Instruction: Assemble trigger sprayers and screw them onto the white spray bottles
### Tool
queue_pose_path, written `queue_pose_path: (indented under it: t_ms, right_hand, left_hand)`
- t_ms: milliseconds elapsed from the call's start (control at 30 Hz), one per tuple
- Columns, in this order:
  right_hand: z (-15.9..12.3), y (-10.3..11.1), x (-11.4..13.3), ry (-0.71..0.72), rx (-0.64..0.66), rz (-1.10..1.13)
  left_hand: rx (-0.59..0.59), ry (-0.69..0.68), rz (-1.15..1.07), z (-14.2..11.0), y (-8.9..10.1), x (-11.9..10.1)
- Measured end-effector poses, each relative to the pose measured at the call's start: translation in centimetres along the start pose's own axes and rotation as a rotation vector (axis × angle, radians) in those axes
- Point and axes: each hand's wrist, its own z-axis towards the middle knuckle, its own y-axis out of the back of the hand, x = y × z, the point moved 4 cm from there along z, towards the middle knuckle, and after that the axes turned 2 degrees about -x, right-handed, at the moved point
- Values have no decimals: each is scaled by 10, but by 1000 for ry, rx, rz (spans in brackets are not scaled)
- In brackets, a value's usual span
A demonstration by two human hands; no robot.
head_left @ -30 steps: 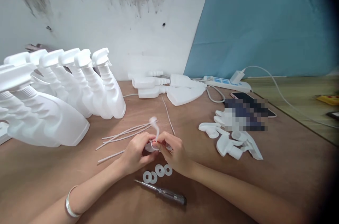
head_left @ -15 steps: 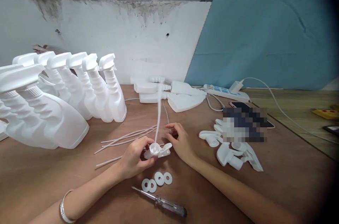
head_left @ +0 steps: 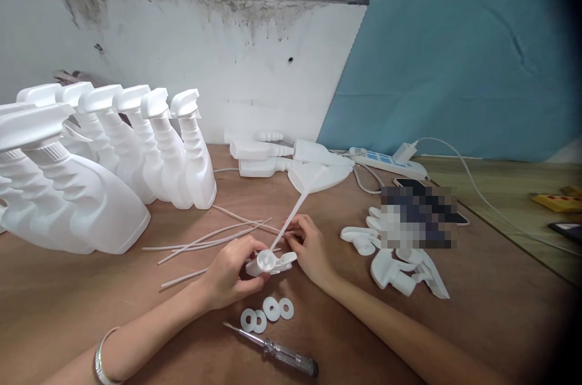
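My left hand [head_left: 234, 273] is closed on a white trigger spray head [head_left: 266, 262], its round collar facing up. A dip tube [head_left: 291, 216] rises from that collar and leans to the right. Just right of the head, my right hand [head_left: 309, 245] pinches the end of another thin plastic tube [head_left: 245, 217], which stretches away to the left. Several loose tubes [head_left: 184, 279] lie on the table around my left hand. White ring washers [head_left: 271, 309] and a clear-handled screwdriver [head_left: 291, 359] lie in front of my hands.
White spray bottles [head_left: 195, 160] with heads fitted stand in rows at the left. Bottles without heads [head_left: 318, 177] lie by the wall. At the right are loose spray heads [head_left: 393, 270], a phone [head_left: 411, 185], a power strip [head_left: 386, 160] and a white cable [head_left: 468, 164].
The tube in my right hand has swung from pointing away to pointing left. The dip tube in the spray head has tipped from nearly upright to the right. My left hand keeps its hold.
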Motion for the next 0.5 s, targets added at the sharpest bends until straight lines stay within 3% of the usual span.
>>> queue_pose_path:
  t_ms: [233, 300, 433, 500]
  right_hand:
    - [3, 5, -14, -198, -145, 378]
    - [4, 3, -9, -203, -89, 446]
    - [1, -9, 7, -210, 188, 428]
    - [0, -12, 11, -204, 230, 381]
  left_hand:
    - [17, -6, -6, 0, -1, 1]
    - [16, -16, -9, 0, -1, 0]
    - [18, -19, -35, 0, -2, 0]
    - [26, -18, -60, 0, -2, 0]
